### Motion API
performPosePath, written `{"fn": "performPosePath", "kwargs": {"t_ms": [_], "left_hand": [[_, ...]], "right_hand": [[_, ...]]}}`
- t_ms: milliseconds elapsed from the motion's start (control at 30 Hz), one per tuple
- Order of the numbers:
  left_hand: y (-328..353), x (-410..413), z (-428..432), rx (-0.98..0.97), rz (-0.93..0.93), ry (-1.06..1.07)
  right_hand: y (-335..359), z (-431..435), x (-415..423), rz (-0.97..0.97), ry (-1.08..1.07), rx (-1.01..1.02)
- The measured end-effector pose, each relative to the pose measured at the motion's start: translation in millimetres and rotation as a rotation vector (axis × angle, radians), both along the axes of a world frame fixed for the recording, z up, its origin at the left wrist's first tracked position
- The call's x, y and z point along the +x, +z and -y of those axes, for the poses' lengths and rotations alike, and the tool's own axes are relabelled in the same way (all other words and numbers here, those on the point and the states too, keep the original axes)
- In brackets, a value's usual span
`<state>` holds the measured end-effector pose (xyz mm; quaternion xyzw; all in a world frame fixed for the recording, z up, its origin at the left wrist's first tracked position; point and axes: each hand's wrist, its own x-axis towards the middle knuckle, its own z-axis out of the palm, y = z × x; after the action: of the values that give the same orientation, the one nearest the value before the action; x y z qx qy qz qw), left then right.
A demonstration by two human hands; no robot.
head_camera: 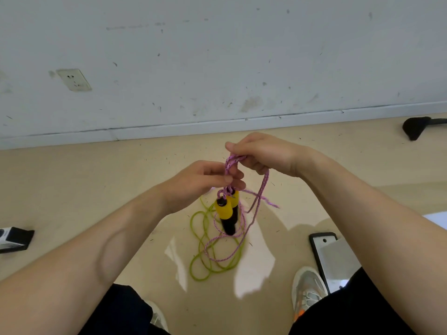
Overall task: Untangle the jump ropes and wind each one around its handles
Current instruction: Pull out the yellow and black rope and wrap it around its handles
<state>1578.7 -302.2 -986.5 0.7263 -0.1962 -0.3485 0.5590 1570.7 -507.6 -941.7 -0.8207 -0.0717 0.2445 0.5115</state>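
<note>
**Pink rope held up at its handles, green rope waiting on the floor**

The pink rope (262, 189) is held in the air in front of the person, its two yellow-and-black handles (226, 211) hanging side by side just below the left hand (200, 180). The cord is pinched by the left hand's curled fingers right above the handles, where a knot or a few turns appear to be bunched. A higher loop of the same cord is gripped by the right hand (263, 153), held a little above and beside the left. From there the slack drops to the floor (96, 184), where it is crossed over the loose coils of the green rope (191, 224).

The step in hand is judged to be the freeing or first winding of the pink rope; which of the two cannot be told. For the next move, the trailing pink slack would need to be drawn clear of the green coils before turns are laid round the paired handles.

A phone (324, 252) and a shoe (307, 288) are seen to the right, a black box (14, 238) to the left.
</note>
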Motion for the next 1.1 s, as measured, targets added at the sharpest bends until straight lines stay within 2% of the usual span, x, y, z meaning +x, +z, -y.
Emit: {"fn": "performPosePath", "kwargs": {"t_ms": [200,400,533,667,867,1000,1100], "left_hand": [[-4,-2,4,0.012,0.008,0.006],[-7,-4,9,-0.018,-0.019,0.048],[-2,-5,8,0.03,-0.035,0.003],[5,-6,8,-0.04,-0.006,0.019],[9,3,3,-0.234,0.023,0.302],[5,9,0,-0.264,0.025,0.511],[1,10,-2,-0.199,0.087,0.558]], "right_hand": [[1,6,-1,0.14,-0.043,-0.064],[-3,15,2,0.211,-0.179,-0.05],[-13,20,5,0.218,-0.285,-0.017],[-25,16,4,0.224,-0.428,0.09],[-47,-19,-9,0.055,-0.468,0.178],[-44,-40,-18,0.033,-0.476,0.15],[-41,-54,-24,-0.037,-0.501,0.272]]}}
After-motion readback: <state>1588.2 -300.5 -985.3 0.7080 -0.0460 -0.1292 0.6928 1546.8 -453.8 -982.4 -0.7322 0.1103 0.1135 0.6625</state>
